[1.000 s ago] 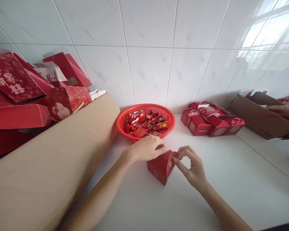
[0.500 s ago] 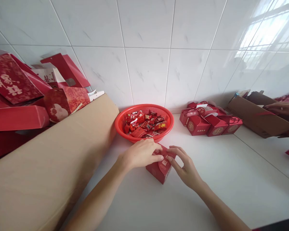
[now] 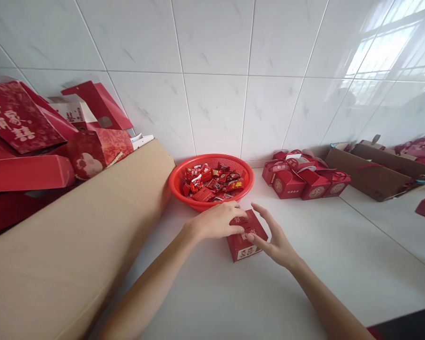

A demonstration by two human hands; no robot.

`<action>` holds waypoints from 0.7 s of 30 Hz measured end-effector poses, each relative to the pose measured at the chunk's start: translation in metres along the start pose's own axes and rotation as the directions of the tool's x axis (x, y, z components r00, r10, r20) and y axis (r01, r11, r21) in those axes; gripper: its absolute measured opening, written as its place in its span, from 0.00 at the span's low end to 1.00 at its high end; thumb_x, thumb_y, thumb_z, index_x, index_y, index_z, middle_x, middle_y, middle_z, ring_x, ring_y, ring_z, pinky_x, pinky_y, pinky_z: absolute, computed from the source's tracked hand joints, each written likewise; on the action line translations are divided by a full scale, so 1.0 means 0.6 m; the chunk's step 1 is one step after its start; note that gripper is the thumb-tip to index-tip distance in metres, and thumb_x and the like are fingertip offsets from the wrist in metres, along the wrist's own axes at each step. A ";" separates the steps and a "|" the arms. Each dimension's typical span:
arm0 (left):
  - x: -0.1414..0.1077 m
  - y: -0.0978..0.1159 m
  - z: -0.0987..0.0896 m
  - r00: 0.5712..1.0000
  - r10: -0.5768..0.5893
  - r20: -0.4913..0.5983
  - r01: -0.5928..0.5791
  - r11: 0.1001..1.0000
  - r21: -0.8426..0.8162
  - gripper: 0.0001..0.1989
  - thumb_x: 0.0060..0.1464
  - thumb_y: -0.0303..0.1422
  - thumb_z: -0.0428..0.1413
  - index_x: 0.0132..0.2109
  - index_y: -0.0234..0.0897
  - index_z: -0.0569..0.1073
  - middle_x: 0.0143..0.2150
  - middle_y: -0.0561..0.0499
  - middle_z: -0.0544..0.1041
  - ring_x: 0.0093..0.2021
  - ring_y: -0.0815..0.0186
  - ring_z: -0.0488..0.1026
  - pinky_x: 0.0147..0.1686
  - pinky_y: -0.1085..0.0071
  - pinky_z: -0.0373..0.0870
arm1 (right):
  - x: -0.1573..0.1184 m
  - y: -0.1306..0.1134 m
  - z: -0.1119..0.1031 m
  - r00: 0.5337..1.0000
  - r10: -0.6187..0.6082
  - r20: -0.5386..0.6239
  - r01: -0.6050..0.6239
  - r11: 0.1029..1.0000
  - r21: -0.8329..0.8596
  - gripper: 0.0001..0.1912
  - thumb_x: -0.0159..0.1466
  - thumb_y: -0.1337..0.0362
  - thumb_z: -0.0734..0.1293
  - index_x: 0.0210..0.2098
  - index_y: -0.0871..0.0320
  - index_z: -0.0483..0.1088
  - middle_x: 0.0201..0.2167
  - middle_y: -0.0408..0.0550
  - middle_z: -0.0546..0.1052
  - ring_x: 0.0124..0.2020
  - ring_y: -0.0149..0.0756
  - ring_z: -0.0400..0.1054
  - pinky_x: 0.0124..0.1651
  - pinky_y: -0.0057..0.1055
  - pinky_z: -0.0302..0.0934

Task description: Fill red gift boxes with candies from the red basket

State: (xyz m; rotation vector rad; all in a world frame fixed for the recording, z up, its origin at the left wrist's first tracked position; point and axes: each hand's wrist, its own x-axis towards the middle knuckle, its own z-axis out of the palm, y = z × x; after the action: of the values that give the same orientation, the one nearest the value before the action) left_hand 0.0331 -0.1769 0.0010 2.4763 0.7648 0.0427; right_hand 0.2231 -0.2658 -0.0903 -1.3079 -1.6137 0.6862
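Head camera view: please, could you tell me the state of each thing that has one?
Small red box: upright, top flaps folded down.
Left hand: fingers on the box top.
Right hand: open, thumb at the box.
Basket: upright, holding sweets.
Sweets: wrapped, piled.
Grouped red boxes: closed.
Large cardboard box: open, filled.
Brown box: open.

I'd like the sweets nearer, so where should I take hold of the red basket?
Probably the right-hand rim of the red basket, coming from the right: it flares outward, with bare counter beside it, whereas the left hand crowds the near edge.
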 end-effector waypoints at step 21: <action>-0.010 0.004 0.002 0.986 -0.156 -0.061 0.161 0.983 0.089 0.14 0.62 0.37 0.51 0.52 0.43 0.74 0.50 0.48 0.80 0.50 0.55 0.76 0.41 0.67 0.69 | 0.007 0.010 -0.010 0.984 -0.156 0.085 0.165 0.979 -0.118 0.30 0.64 0.48 0.70 0.62 0.50 0.67 0.69 0.58 0.60 0.71 0.51 0.53 0.66 0.51 0.58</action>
State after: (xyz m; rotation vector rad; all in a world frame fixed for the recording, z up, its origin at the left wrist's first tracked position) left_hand 0.0292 -0.1823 0.0019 2.5013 1.0064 0.0153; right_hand 0.2312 -0.2608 -0.0915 -1.2355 -1.8259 0.5490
